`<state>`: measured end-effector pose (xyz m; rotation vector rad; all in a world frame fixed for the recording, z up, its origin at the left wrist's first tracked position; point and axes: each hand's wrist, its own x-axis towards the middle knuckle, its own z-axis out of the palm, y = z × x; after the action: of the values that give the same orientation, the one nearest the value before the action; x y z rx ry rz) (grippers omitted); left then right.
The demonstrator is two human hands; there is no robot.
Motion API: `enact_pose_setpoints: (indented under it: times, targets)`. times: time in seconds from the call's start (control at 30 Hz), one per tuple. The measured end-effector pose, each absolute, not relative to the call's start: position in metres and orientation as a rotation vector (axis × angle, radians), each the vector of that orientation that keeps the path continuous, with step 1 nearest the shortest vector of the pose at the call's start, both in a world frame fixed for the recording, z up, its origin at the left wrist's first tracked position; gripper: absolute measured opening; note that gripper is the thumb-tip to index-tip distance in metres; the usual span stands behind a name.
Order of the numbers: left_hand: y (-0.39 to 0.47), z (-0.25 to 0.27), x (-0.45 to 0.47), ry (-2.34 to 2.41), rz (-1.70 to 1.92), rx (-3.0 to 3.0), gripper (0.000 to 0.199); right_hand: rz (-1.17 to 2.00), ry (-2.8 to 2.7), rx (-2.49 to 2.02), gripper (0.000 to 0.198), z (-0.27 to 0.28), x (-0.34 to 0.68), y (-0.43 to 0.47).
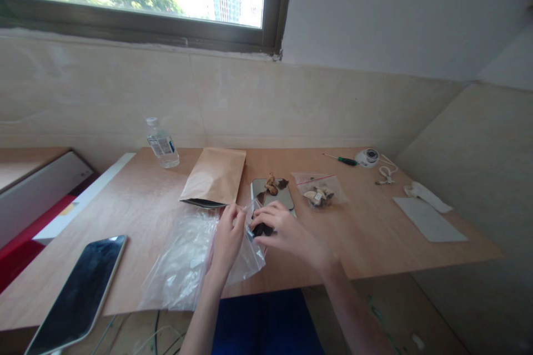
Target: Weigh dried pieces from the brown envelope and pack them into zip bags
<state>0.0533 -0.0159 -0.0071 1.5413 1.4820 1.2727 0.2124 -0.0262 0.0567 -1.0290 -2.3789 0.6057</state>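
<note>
My left hand (229, 236) is closed, its fingertips pinching the edge of a clear zip bag (250, 263) in front of me. At the mouth of that bag my right hand (281, 227) curls around dark dried pieces (262, 229), which look like black fungus or mushroom. Just beyond both hands lies a small flat scale (286, 199), partly hidden by my fingers. On it rest brown dried mushrooms (271, 184) and a dark scrap. More clear plastic bags (179, 260) lie under and left of my left hand.
A filled zip bag of dried mushroom pieces (320, 195) lies right of the scale. Behind stand a brown paper pouch (219, 175) and a water bottle (163, 147). A phone (83, 288) sits front left. A screwdriver (347, 161), white camera (367, 157) and white sheet (431, 221) are to the right.
</note>
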Motion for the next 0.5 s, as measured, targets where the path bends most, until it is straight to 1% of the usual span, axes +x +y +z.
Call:
enact_pose_setpoints:
  times: [0.1, 0.27, 0.33, 0.4, 0.5]
  targets:
    - [-0.018, -0.006, 0.055, 1.43, 1.292, 1.432, 0.023, 0.67, -2.416, -0.969, 0.017, 0.059, 0.206, -0.026]
    - [-0.022, -0.002, 0.055, 1.429, 1.405, 1.204, 0.019, 0.939, -2.18, -0.855, 0.028, 0.067, 0.202, -0.027]
    - [-0.023, -0.003, 0.053, 1.459, 1.428, 1.168, 0.019, 0.976, -2.015, -0.891, 0.03, 0.061, 0.204, -0.02]
    - [-0.024, -0.006, 0.051, 1.484, 1.429, 1.127, 0.02, 0.89, -1.863, -0.973, 0.031, 0.047, 0.208, -0.005]
    - [-0.025, -0.012, 0.05, 1.507, 1.455, 1.058, 0.021, 0.609, -1.778, -1.176, 0.033, 0.013, 0.211, 0.025]
